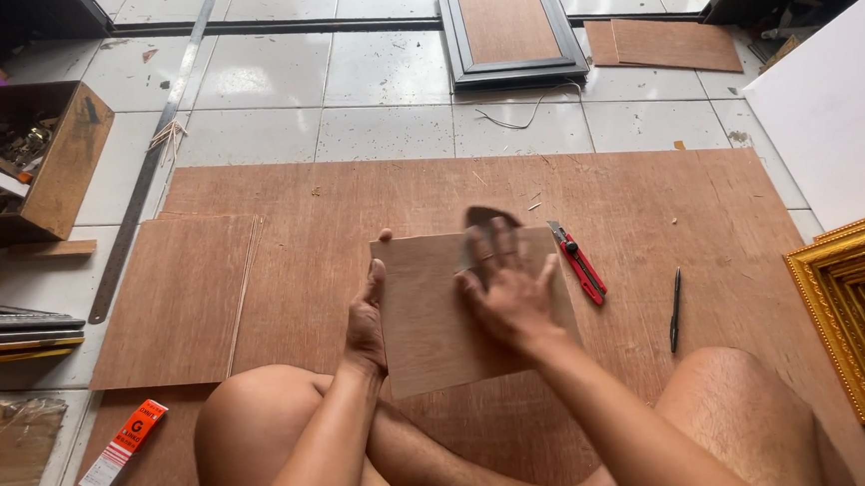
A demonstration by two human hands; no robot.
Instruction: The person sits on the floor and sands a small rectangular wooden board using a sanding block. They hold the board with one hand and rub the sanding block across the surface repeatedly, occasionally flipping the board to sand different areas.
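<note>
A small brown plywood panel (pixel 427 318) lies tilted on a large plywood sheet (pixel 650 200) on the floor, in front of my crossed legs. My left hand (pixel 365 315) grips the panel's left edge, thumb on top. My right hand (pixel 507 286) presses flat on the panel's upper right part, fingers spread over a dark piece that looks like sandpaper (pixel 481 220); it is motion-blurred.
A red utility knife (pixel 580 262) and a black pen (pixel 675 308) lie right of the panel. Another plywood piece (pixel 176 299), a long metal ruler (pixel 143 171) and a box of odds and ends (pixel 17 163) are left. A dark frame (pixel 509 28) is ahead, a gold frame (pixel 857 317) at right.
</note>
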